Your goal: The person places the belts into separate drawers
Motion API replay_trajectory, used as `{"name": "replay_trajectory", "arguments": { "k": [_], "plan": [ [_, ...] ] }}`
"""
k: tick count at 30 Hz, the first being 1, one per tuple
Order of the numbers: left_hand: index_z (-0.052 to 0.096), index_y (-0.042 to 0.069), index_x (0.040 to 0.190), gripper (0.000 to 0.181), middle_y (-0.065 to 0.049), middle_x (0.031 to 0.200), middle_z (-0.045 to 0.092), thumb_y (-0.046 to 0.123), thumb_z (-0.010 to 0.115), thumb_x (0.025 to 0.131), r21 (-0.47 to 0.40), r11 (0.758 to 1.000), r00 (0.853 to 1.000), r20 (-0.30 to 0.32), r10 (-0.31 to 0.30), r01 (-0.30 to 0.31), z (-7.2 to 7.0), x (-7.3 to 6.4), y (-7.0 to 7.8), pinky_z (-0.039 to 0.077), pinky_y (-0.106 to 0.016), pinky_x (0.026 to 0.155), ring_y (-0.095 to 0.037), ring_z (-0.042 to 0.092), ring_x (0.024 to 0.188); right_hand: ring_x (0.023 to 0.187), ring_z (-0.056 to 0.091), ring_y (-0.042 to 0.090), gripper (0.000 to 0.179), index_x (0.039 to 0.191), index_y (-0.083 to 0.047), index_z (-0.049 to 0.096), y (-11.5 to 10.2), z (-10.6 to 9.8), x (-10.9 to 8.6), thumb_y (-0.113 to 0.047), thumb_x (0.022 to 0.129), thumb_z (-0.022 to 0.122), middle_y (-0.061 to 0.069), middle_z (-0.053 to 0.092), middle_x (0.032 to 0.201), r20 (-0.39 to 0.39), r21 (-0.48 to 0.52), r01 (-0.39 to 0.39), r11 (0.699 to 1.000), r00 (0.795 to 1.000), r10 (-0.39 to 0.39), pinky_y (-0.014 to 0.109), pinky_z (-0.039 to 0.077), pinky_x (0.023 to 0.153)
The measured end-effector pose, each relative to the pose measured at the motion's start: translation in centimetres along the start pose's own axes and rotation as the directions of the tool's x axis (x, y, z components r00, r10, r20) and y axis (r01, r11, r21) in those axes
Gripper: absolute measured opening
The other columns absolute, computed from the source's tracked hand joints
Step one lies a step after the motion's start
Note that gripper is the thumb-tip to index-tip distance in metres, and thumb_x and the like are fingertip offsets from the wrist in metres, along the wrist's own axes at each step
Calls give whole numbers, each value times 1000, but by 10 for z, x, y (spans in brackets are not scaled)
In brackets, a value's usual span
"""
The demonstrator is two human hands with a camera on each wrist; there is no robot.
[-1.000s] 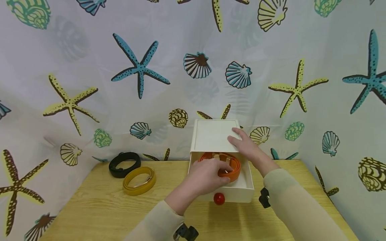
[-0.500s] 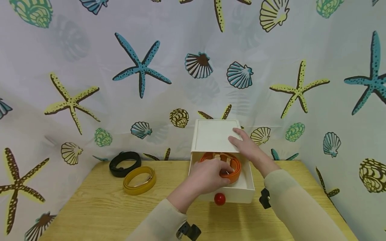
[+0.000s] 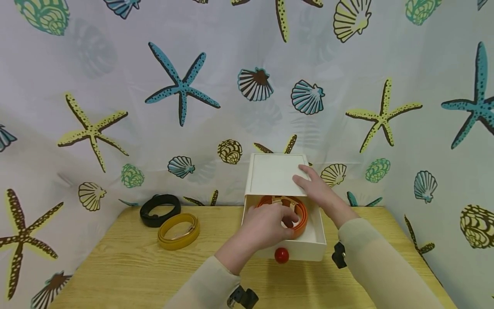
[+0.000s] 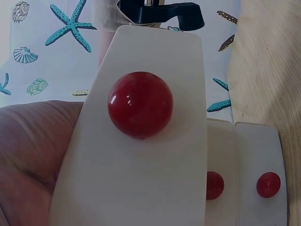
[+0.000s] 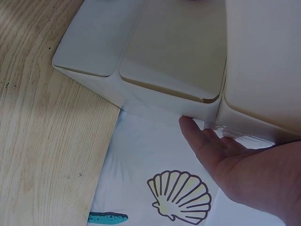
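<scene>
A small white drawer cabinet (image 3: 275, 174) stands on the table with its top drawer (image 3: 316, 234) pulled out. Inside that drawer lies a coiled orange belt (image 3: 302, 223). My left hand (image 3: 266, 227) reaches over the drawer front and holds the near rim of the coil between thumb and fingers; part of the belt is hidden beneath it. A red knob (image 4: 140, 105) fills much of the left wrist view. My right hand (image 3: 318, 186) rests on the cabinet's right top edge, and its extended fingers (image 5: 195, 136) touch the cabinet in the right wrist view.
On the wooden table (image 3: 127, 262), a coiled black belt (image 3: 148, 219) and a coiled yellow belt (image 3: 170, 242) lie at the left. Two lower drawers with red knobs (image 4: 268, 184) are closed. A shell-patterned curtain (image 3: 216, 141) hangs behind.
The left fingers have shifted slightly at the orange coil, which has moved a little within the drawer. The right hand stays in place on the cabinet.
</scene>
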State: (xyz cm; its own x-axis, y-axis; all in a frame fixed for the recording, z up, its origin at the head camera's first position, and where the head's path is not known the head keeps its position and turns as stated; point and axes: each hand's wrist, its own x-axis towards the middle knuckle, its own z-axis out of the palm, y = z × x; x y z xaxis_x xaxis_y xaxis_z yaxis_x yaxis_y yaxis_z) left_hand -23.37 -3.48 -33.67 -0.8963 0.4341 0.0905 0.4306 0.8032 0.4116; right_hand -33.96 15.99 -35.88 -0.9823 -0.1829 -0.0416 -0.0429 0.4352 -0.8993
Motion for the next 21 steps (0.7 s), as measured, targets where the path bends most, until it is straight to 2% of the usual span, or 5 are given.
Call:
{"name": "replay_trajectory", "arguments": {
  "k": [6,11,16,21],
  "plan": [
    [84,24,122,26,14,102,80,26,87,96,-4,1000,1000,-17,12,-13,1,-1,-1,44,-64,108,-10,72,104,158,30,47,73,177,-20,21,-4,0,-4,-48,116,49,24,23,177,-5,-8,7,1000,1000,-7,70,22,128],
    [84,24,124,27,13,107,81,29,86,98,7,1000,999,-34,27,-27,1,-2,-1,43,-66,111,-12,73,108,159,30,45,73,177,-25,21,5,-1,7,-49,115,50,21,23,178,1,-6,-13,1000,1000,13,70,22,128],
    [83,23,125,27,11,109,81,26,83,98,-12,999,997,-67,50,-51,-1,-5,-1,41,-66,114,-14,73,109,160,29,46,73,177,-22,22,2,0,4,-50,115,50,23,22,178,-3,-7,-13,1000,1000,13,70,21,128],
    [84,22,126,25,8,113,81,25,82,101,-49,995,991,-108,81,-87,-3,-9,0,50,-55,107,-17,73,109,158,30,47,73,176,-20,22,-3,0,-2,-49,115,49,24,23,177,-4,-15,-5,1000,1000,5,71,23,128]
  ]
}}
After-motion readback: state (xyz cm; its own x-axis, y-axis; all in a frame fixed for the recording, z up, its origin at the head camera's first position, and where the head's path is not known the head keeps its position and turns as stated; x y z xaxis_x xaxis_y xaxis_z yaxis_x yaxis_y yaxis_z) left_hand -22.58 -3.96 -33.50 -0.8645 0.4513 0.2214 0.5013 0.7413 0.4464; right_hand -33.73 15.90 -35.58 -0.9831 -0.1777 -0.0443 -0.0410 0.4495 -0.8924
